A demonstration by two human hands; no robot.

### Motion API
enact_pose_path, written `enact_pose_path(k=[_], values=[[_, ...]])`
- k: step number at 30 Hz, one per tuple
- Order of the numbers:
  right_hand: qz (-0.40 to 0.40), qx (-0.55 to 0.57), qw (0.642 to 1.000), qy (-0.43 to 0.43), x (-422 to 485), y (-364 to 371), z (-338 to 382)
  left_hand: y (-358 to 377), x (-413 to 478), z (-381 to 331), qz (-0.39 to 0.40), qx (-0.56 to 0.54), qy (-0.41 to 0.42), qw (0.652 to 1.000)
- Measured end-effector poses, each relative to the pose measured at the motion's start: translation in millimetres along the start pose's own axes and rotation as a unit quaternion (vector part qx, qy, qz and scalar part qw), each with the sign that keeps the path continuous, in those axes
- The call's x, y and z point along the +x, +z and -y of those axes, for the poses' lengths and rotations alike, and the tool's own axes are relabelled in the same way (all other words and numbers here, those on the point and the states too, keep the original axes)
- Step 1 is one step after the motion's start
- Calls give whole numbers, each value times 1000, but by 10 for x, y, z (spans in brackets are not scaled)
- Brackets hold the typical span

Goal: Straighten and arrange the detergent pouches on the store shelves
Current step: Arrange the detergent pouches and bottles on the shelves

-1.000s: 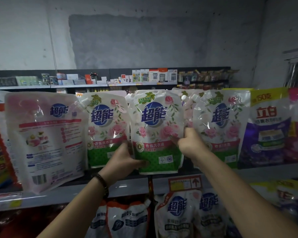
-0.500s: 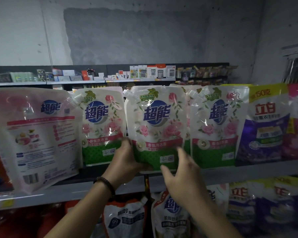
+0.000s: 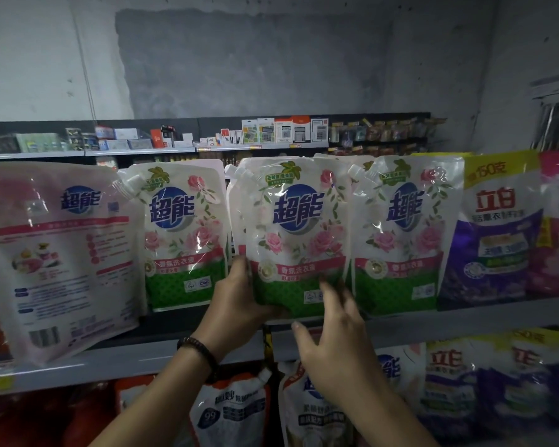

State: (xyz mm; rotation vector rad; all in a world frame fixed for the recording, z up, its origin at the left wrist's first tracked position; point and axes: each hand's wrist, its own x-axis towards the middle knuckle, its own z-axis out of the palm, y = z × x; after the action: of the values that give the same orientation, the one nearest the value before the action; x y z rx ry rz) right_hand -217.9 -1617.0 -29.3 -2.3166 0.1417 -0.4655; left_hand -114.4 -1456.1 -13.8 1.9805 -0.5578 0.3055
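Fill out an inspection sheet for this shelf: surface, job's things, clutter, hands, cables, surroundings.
Surface: grey shelf carries a row of standing pouches.
Job's things: left rose pouch, middle rose pouch and right rose pouch face front; pink pouch at far left shows its back and sits tilted; purple pouch stands at right.
Clutter: nothing seen.
Hands: left hand grips the middle rose pouch's lower left corner; right hand open, fingers straight at its lower front, contact unclear.
Cables: thin line down the wall, perhaps a cable.
Surroundings: far shelf with small boxes; lower pouches below.
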Motion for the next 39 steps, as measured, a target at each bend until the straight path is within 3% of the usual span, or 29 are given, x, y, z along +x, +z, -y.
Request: enact_pose_path(k=[5, 9, 12, 17, 24, 29, 32, 39], values=[[-29, -21, 999, -12, -4, 41, 3, -45, -42, -60, 19, 5, -19, 1000], [-115, -35, 990, -79, 56, 105, 55, -177, -160, -74, -2, 40, -37, 999], [-124, 23, 981, -144, 70, 201, 199, -342, -297, -35, -38, 54, -33, 997], [-50, 103, 974, -196, 37, 420, 550, -732, -588, -4, -101, 78, -12, 992], [46, 184, 960, -205, -60, 835, 1067, -1318, -999, 2, -204, 123, 40, 970], [88, 204, 952, -210, -114, 1134, 1400, -1753, -1192, 109, -344, 195, 116, 911], [92, 205, 950, -218, -147, 1290, 1561, -1927, -1256, 289, -414, 169, 81, 891], [117, 253, 938, -207, -189, 1537, 1892, -2168, -1306, 620, -356, 109, 2, 928]])
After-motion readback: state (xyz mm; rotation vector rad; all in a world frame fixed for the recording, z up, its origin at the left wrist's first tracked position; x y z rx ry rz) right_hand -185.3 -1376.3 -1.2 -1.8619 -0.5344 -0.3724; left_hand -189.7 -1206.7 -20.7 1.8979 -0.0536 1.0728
